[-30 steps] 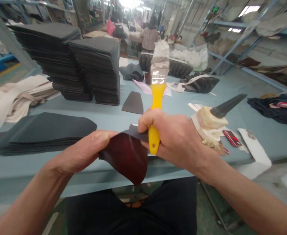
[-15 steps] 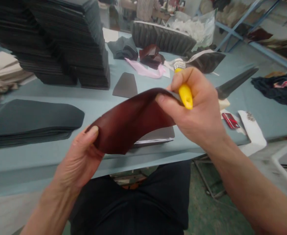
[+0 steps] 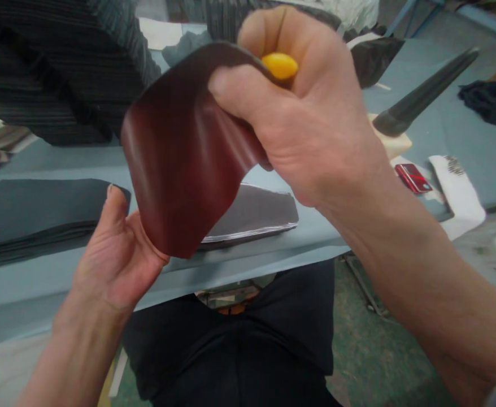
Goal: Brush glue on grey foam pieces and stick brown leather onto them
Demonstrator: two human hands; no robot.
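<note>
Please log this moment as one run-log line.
right hand: grips dark red sheet, yellow handle | left hand: open, partly behind sheet

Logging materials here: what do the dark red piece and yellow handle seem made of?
Dark red piece: apparently real or imitation leather, semi-glossy, with soft bends and pale highlights.
Yellow handle: probably smooth plastic, perhaps painted wood; only its rounded, evenly coloured end shows.
</note>
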